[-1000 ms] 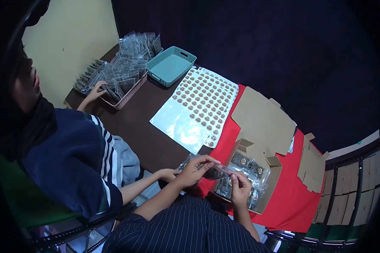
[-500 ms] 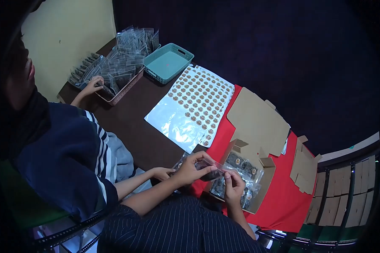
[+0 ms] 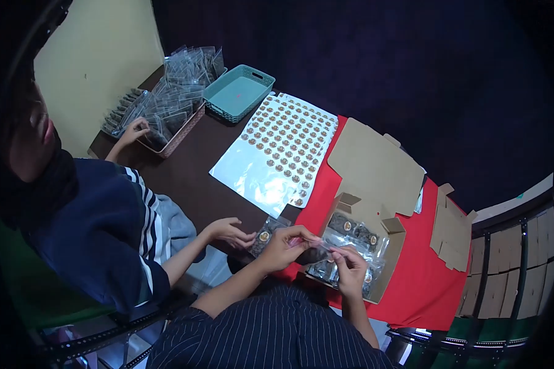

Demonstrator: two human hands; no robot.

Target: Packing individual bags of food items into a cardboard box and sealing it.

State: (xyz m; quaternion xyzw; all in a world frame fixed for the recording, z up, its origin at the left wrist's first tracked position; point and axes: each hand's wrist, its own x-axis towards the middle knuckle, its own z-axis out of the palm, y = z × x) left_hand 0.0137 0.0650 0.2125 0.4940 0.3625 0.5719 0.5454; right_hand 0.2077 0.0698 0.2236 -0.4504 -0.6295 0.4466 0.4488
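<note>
My left hand (image 3: 288,249) and my right hand (image 3: 351,270) pinch a clear plastic bag with a pink strip (image 3: 323,246) along its top, one hand at each side, over the front of an open cardboard box (image 3: 394,251). The box holds several bags of dark contents (image 3: 366,240) with round labels. Just left of my left hand lies another labelled bag (image 3: 261,237), beside the open right hand of a co-worker (image 3: 231,234).
The co-worker (image 3: 98,227) sits at left, other hand (image 3: 135,129) at a basket (image 3: 184,129) piled with bags. Further back are a teal tray (image 3: 237,92) and sticker sheets (image 3: 258,172). A red cloth (image 3: 425,289) bears flattened cardboard (image 3: 449,227); stacked boxes (image 3: 517,270) stand at right.
The co-worker's right hand has moved up and opened beside the labelled bag, which shows more fully. My hands still grip the bag, with only slight shifts.
</note>
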